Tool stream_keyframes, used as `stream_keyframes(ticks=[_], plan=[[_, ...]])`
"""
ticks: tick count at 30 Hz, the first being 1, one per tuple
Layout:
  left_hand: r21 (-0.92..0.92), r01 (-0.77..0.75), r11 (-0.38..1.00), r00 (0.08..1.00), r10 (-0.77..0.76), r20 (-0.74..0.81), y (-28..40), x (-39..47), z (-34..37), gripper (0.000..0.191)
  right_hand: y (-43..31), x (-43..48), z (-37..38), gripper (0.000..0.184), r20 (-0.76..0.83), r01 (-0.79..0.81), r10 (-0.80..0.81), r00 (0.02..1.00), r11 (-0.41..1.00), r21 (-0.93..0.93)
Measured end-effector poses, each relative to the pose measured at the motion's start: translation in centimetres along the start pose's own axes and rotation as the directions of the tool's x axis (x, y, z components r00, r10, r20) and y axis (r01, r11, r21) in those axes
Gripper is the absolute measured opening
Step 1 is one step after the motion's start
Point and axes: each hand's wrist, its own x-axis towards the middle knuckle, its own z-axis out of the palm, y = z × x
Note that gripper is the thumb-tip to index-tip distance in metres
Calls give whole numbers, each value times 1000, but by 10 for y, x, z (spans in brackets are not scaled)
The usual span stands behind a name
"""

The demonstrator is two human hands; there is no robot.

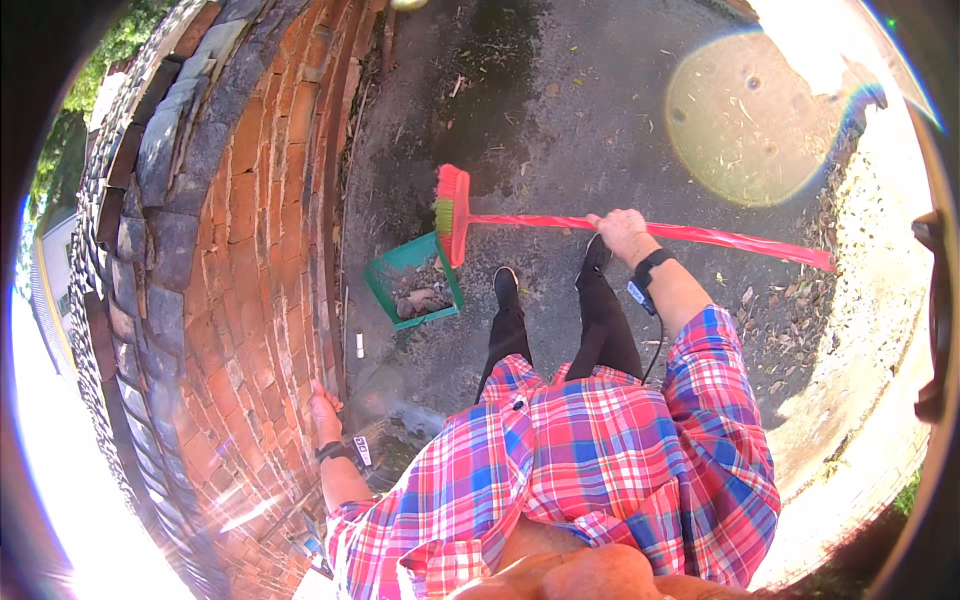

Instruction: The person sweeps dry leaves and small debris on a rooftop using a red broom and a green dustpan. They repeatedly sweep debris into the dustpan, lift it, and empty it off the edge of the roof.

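Observation:
My right hand [624, 231] grips the red handle of a push broom [735, 241], which lies crosswise in front of me. The broom head [454, 214] has red and yellow-green bristles and is at the handle's left end, by the upper right corner of a green dustpan [454, 285]. Inside the dustpan are stones and dry debris [421, 298]. My left hand [325, 409] is low at the left, near the brick wall, its fingers partly curled; whether it holds anything is unclear. Each wrist wears a black strap with a small device.
A brick wall [262, 225] with slate-like tiles on top runs along the left. A small white object [360, 345] lies on the concrete ground [555, 135] near its base. Dry leaves [787, 337] are scattered at the right, beside a sunlit edge. My feet stand below the broom handle.

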Motion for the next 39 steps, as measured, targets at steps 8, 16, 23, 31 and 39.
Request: stream_keyframes(ticks=[8,16,23,31,39], plan=[[44,30,999,998,-33,52,33,-1,87,46,269,-292,33,37,93,-623,649,755,754,-207],[92,7,996,992,-19,124,60,-10,142,46,287,-352,-11,30,-120,-762,754,646,631,-142],[72,18,997,995,-25,99,76,-51,173,45,217,-197,18,28,-142,-312,307,941,950,-12],[66,-14,998,999,11,47,72,-80,189,44,206,-111,42,24,8,-134,134,991,991,30],[18,173,985,982,-174,76,48,-43,197,42,373,-295,9,33,110,-729,755,646,653,-203]])
